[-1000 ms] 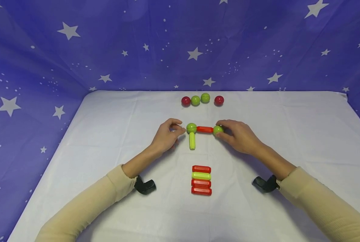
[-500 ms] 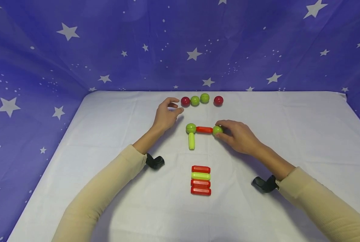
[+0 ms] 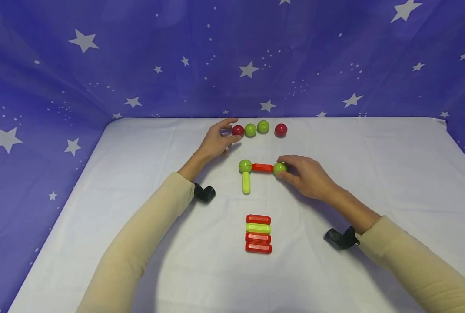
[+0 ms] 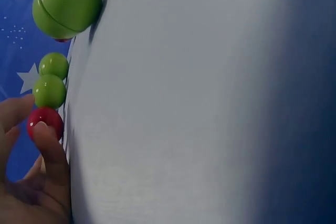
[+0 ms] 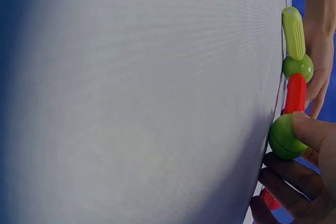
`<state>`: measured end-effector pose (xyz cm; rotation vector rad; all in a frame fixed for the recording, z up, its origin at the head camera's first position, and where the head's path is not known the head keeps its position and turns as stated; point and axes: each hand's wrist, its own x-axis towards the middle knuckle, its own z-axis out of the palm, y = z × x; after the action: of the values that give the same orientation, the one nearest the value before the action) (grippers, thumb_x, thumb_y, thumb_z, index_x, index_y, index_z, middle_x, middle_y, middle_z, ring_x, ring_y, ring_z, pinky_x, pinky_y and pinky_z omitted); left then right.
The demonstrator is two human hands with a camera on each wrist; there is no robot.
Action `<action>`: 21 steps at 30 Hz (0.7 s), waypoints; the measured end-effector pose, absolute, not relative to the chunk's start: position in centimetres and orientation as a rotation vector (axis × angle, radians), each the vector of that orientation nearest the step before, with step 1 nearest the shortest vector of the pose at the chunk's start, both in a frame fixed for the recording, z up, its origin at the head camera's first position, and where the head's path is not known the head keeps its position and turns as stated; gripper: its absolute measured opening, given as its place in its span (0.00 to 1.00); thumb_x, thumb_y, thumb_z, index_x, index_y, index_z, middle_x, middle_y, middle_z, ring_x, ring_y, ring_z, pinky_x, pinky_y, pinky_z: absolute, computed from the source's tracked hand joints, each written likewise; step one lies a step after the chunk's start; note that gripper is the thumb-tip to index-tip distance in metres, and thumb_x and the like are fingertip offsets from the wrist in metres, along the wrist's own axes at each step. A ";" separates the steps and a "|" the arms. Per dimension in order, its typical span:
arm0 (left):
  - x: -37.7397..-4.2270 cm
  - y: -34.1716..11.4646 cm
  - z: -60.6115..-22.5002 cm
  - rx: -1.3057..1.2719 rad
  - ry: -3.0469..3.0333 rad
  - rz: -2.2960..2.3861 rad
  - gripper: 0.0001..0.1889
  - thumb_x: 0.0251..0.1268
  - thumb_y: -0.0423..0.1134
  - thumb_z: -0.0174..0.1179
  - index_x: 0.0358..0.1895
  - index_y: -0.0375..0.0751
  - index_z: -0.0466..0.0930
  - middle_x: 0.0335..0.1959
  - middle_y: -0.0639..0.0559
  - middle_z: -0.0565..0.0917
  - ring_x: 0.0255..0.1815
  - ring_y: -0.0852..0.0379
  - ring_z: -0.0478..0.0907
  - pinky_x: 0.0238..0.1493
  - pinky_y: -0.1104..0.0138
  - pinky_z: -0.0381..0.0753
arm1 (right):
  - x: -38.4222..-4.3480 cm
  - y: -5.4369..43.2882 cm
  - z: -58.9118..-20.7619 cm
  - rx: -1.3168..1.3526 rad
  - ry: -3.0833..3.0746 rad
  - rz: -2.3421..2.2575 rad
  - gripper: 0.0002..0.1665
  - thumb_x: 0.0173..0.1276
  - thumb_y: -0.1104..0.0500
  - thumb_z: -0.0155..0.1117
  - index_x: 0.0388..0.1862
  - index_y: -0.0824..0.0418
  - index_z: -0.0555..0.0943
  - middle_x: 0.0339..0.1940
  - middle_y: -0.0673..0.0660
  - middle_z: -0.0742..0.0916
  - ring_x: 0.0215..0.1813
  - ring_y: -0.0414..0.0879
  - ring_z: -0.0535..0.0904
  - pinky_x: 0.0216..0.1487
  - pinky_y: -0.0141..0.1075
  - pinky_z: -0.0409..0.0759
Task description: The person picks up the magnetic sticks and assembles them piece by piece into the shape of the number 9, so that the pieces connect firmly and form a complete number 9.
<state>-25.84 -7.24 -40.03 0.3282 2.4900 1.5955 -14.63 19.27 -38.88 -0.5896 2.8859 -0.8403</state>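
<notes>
Right hand [image 3: 310, 177] pinches green ball [image 3: 278, 168], left hand [image 3: 215, 141] straddles red ball [image 3: 237, 130]

2 long beige sleeves [image 3: 150, 228]; right sleeve [image 3: 420, 265] shows fine ribbing. 2 black, bent, tube-like wrist pieces [image 3: 204, 193] jut out just beside the cuffs [image 3: 376, 234].

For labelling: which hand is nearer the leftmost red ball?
Left. The left hand is at the leftmost red ball; the right hand, holding a green ball, is farther: lower and rightward in the head view.

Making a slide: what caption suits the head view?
Right hand holding a green ball joined to a red rod, left hand at a red ball.
</notes>
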 end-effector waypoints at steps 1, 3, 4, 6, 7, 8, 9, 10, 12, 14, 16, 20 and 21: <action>-25.9 -7.2 -40.0 0.348 2.487 1.576 0.29 0.66 0.39 0.65 0.70 0.47 0.70 0.64 0.43 0.73 0.30 0.53 0.76 0.18 0.67 0.77 | -14.6 19.3 -38.9 -0.588 2.887 -0.837 0.24 0.66 0.58 0.70 0.60 0.63 0.79 0.56 0.60 0.84 0.60 0.57 0.77 0.64 0.56 0.69; -26.0 -7.1 -40.1 0.364 2.496 1.545 0.28 0.67 0.40 0.65 0.69 0.46 0.72 0.63 0.44 0.74 0.32 0.53 0.76 0.19 0.67 0.77 | -14.6 19.3 -38.9 -0.587 2.888 -0.836 0.24 0.66 0.58 0.70 0.60 0.63 0.79 0.56 0.60 0.84 0.60 0.57 0.77 0.64 0.56 0.69; -26.1 -7.0 -40.1 0.367 2.503 1.536 0.27 0.67 0.40 0.65 0.68 0.45 0.72 0.61 0.43 0.75 0.32 0.52 0.76 0.19 0.67 0.77 | -14.6 19.3 -38.9 -0.589 2.887 -0.837 0.24 0.66 0.58 0.70 0.60 0.63 0.79 0.56 0.60 0.84 0.60 0.57 0.77 0.64 0.56 0.69; -26.1 -6.9 -40.2 0.352 2.521 1.529 0.25 0.66 0.40 0.66 0.66 0.45 0.74 0.59 0.43 0.76 0.32 0.52 0.76 0.19 0.67 0.76 | -14.6 19.3 -38.9 -0.585 2.884 -0.837 0.24 0.66 0.58 0.70 0.60 0.63 0.79 0.56 0.60 0.84 0.59 0.57 0.77 0.64 0.56 0.69; -26.1 -6.9 -40.3 0.341 2.531 1.532 0.25 0.66 0.40 0.66 0.66 0.45 0.74 0.58 0.42 0.76 0.32 0.52 0.76 0.19 0.67 0.76 | -14.6 19.3 -38.8 -0.584 2.883 -0.838 0.24 0.66 0.59 0.70 0.60 0.63 0.79 0.55 0.60 0.84 0.59 0.57 0.77 0.64 0.56 0.69; -26.1 -6.8 -40.3 0.333 2.544 1.533 0.24 0.66 0.39 0.66 0.65 0.44 0.74 0.57 0.42 0.76 0.31 0.53 0.76 0.18 0.67 0.76 | -14.6 19.2 -38.8 -0.584 2.882 -0.838 0.24 0.66 0.59 0.70 0.60 0.63 0.79 0.55 0.60 0.84 0.59 0.57 0.77 0.64 0.56 0.69; -26.1 -6.8 -40.4 0.326 2.560 1.529 0.23 0.66 0.39 0.66 0.64 0.44 0.74 0.56 0.42 0.76 0.29 0.53 0.76 0.18 0.67 0.76 | -14.6 19.2 -38.8 -0.584 2.882 -0.837 0.24 0.66 0.59 0.70 0.60 0.63 0.79 0.55 0.60 0.84 0.58 0.56 0.77 0.64 0.56 0.69; -26.1 -6.8 -40.4 0.324 2.574 1.526 0.23 0.66 0.39 0.66 0.63 0.44 0.75 0.54 0.42 0.77 0.27 0.53 0.76 0.18 0.67 0.76 | -14.6 19.2 -38.8 -0.585 2.882 -0.835 0.24 0.66 0.59 0.70 0.60 0.63 0.79 0.55 0.60 0.84 0.58 0.56 0.77 0.63 0.56 0.69; -26.1 -6.8 -40.5 0.313 2.603 1.512 0.21 0.66 0.38 0.66 0.62 0.44 0.75 0.52 0.42 0.77 0.23 0.55 0.75 0.18 0.68 0.76 | -14.6 19.2 -38.8 -0.587 2.885 -0.834 0.24 0.66 0.59 0.70 0.60 0.63 0.79 0.55 0.60 0.84 0.58 0.56 0.77 0.63 0.56 0.69; -26.0 -6.8 -40.5 0.310 2.625 1.499 0.20 0.66 0.38 0.66 0.60 0.44 0.76 0.51 0.42 0.77 0.21 0.56 0.74 0.18 0.68 0.76 | -14.7 19.3 -38.8 -0.595 2.886 -0.835 0.24 0.66 0.59 0.70 0.59 0.63 0.79 0.55 0.60 0.84 0.58 0.56 0.77 0.63 0.56 0.69; -26.0 -6.8 -40.5 0.309 2.632 1.495 0.20 0.66 0.38 0.66 0.60 0.44 0.76 0.51 0.42 0.78 0.21 0.56 0.74 0.18 0.68 0.75 | -14.7 19.3 -38.8 -0.596 2.888 -0.839 0.24 0.66 0.59 0.70 0.59 0.63 0.79 0.55 0.60 0.84 0.58 0.56 0.77 0.64 0.56 0.69; -26.0 -6.8 -40.4 0.305 2.631 1.489 0.20 0.66 0.38 0.66 0.60 0.45 0.77 0.52 0.42 0.78 0.19 0.57 0.73 0.19 0.68 0.75 | -14.7 19.3 -38.8 -0.588 2.886 -0.838 0.24 0.66 0.59 0.70 0.59 0.63 0.79 0.55 0.60 0.84 0.59 0.57 0.77 0.64 0.56 0.69; -26.0 -6.9 -40.5 0.302 2.629 1.489 0.20 0.66 0.38 0.66 0.61 0.45 0.77 0.53 0.42 0.78 0.18 0.57 0.73 0.19 0.68 0.75 | -14.7 19.3 -38.8 -0.587 2.886 -0.837 0.24 0.66 0.59 0.70 0.60 0.63 0.79 0.56 0.60 0.84 0.59 0.57 0.77 0.64 0.56 0.68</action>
<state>-25.97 -6.86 -40.45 0.3022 2.6286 1.4889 -14.67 19.26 -38.79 -0.5869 2.8857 -0.8368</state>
